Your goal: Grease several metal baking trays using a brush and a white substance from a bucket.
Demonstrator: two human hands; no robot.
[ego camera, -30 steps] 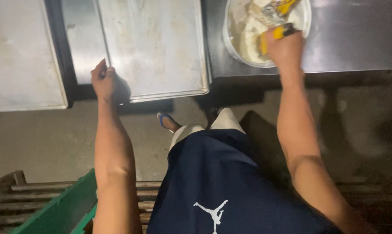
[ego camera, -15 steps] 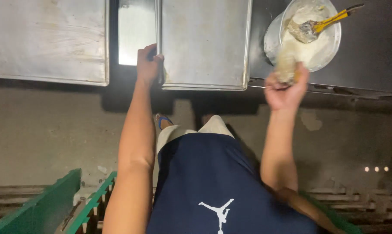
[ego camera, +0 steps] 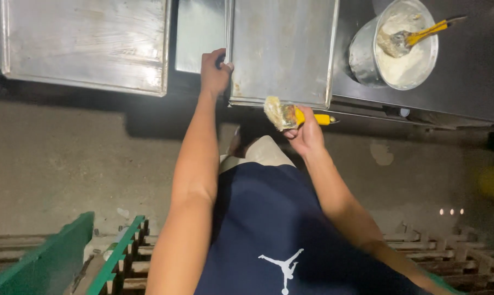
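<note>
— The dark steel counter [ego camera: 471,82] runs along the top of the view, and a flat rectangular metal baking tray [ego camera: 282,52] sits right at its front edge.

— Just beside that tray, to the right, stands a round metal bowl of pale batter [ego camera: 402,46], a yellow-handled brush [ego camera: 421,37] resting in it.

— Left of the tray lies a narrower shiny metal sheet [ego camera: 198,33], then a gap, then a large rectangular metal tray [ego camera: 86,43].

— Below all of it is the bare grey concrete floor [ego camera: 67,164], with a green wooden crate [ego camera: 45,262] at the bottom left.
</note>
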